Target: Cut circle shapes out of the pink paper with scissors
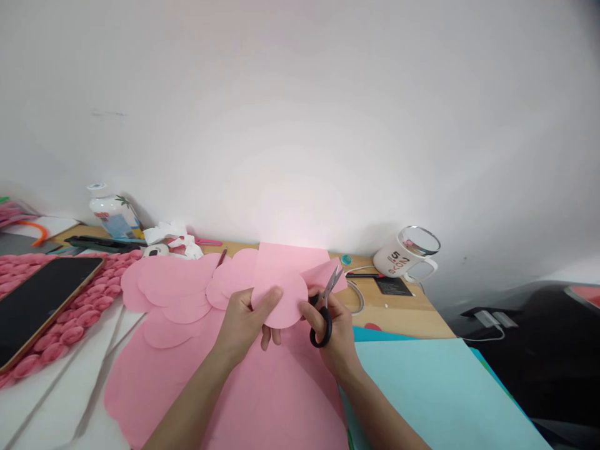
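A pink sheet of paper (285,303) with a rounded lower part is pinched in my left hand (246,319), the thumb lying on its face. Its straight-edged upper part stands up against the wall, and a folded flap sticks out to the right. My right hand (335,328) has black-handled scissors (323,315) hooked on it, their blades pointing up and slightly apart. The right thumb also touches the paper's right edge. Below both hands lie large pink scalloped paper pieces (164,369), with several rounded cut-outs (175,281) on top at the left.
Light blue sheets (435,387) lie at the right. A white mug (405,253) stands by the wall, near a black card (392,286). At the left, a phone (47,300) rests on a pink textured mat (75,325). A white bottle (112,209) and crumpled tissues (173,234) are behind.
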Available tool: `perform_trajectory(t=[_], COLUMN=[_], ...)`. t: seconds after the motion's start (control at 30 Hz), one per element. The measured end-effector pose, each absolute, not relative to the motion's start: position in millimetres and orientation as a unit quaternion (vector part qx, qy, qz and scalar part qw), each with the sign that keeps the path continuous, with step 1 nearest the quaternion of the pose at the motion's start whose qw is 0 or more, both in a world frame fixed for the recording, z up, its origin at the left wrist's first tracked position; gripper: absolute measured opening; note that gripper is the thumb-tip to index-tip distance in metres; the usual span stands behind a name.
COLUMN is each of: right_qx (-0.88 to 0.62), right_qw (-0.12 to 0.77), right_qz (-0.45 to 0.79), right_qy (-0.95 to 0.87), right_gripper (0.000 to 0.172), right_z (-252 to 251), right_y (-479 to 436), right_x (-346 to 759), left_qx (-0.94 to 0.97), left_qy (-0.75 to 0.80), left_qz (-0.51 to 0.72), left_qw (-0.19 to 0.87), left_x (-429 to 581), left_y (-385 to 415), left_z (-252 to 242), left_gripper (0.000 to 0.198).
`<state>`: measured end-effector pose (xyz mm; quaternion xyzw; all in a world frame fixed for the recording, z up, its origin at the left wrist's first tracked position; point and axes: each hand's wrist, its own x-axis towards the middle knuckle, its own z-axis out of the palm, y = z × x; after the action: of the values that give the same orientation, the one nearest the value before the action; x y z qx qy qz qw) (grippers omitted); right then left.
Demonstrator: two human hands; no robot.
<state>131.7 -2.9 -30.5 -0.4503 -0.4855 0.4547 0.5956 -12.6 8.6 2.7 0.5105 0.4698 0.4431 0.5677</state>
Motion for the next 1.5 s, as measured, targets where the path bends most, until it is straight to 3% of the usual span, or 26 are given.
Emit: perform_trajectory(t=[0.17,0.5,1.5], right_qx=[-0.448,-0.38,-0.373], right_qw=[0.596,0.514,0.499], right_qz=[0.455,0.537,0.554], right_qy=[-0.487,-0.551,-0.552], right_gripper=[0.019,0.019,0.025], right_z=[-28.7,-32.4,-34.6], right_y=[-3.5,-1.6,-1.7], right_x=[131.5,129.7,129.5], left_qx=[0.499,0.449,0.479], left_qy=[0.455,0.489,0.502], left_qz=[0.442,0.523,0.495], left_qw=[0.59,0.535,0.523], left_x=[-12.6,-15.9,-17.4], left_y=[11.3,13.9,13.1], left_z=[-3.3,-2.3,-3.9], left_gripper=[0.026,0.035,0.037])
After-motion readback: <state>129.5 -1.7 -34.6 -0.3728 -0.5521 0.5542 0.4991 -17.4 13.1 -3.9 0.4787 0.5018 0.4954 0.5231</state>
